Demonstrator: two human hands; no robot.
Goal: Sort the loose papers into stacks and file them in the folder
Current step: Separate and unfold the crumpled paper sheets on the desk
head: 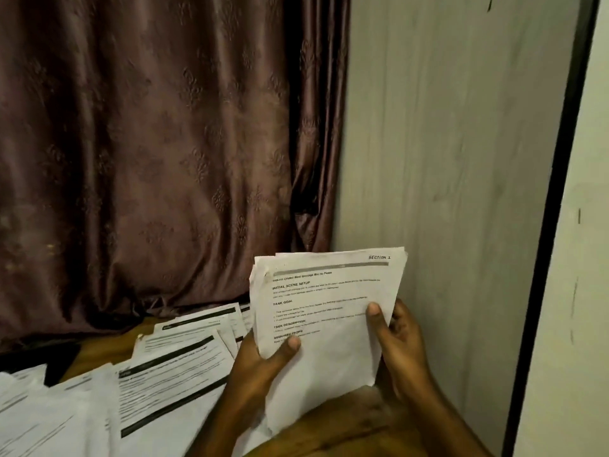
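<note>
Head view shows both the left hand (263, 361) and right hand (400, 344) clamped on an upright sheaf of papers (326, 311), long axis vertical, loose papers (171, 374) spread desk-left, nearer the left hand.

Curtain (148, 159) maroon, floral embossed; papers (164, 384) white, black bars; wall (445, 159) grey.

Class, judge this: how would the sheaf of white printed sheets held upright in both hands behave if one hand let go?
The sheaf of white printed sheets would probably flop sideways: thin paper. Its staggered top edges suggest loose sheets, likely to slip apart.
</note>
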